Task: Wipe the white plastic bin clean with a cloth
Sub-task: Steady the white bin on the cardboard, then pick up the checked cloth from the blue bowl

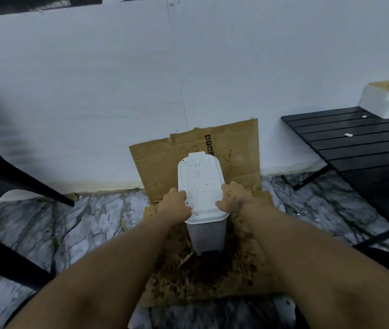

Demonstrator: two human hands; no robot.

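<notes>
1. You are looking down at a marbled grey floor (89, 224) that meets a white wall (93, 103), with stained cardboard (203, 281) laid flat below your forearms and another sheet propped against the wall beyond your hands.
2. The white plastic bin (200, 186) stands upright on that cardboard, directly between your two hands, its closed lid dotted with dark specks.
3. Your left hand (175, 204) grips the lid's left edge, fingers curled over the rim, arm stretched straight ahead.
4. Your right hand (232, 198) clasps the opposite edge, thumb lying on the lid top; its fingers are blurred, so their wrap looks likely, not certain.
5. Out past your right hand, a black slatted table (359, 148) carries a white box (388, 100).
6. Out past your left hand stands a black chair (1, 186).
</notes>
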